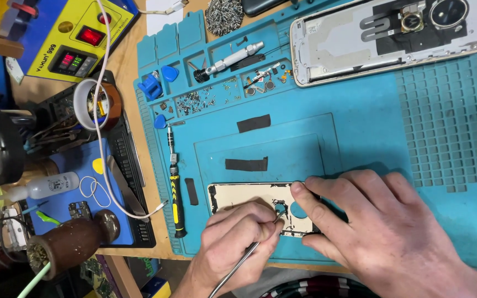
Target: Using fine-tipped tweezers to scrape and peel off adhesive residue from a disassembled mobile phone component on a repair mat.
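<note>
Blue repair mat (360,132) covers your wooden counter (128,72). Cream phone panel (249,200) lies flat near the mat's front edge, long axis running left to right, its cutout end under your right hand. Your left hand (238,237) is clenched around a thin metal tool (237,269), tip at the panel's cutout. Your right hand (382,226) presses flat on the panel's right end, grasping nothing. Black-and-yellow screwdriver (175,193) lies just left; opened phone housing (393,36) sits well apart, far side.

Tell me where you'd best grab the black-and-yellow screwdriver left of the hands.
Probably the thick black-and-yellow handle of the screwdriver, from above, pinched across its width. It lies flat on the blue mat, thin tip pointing away, and the handle's sides look free, clear of the left hand.
</note>
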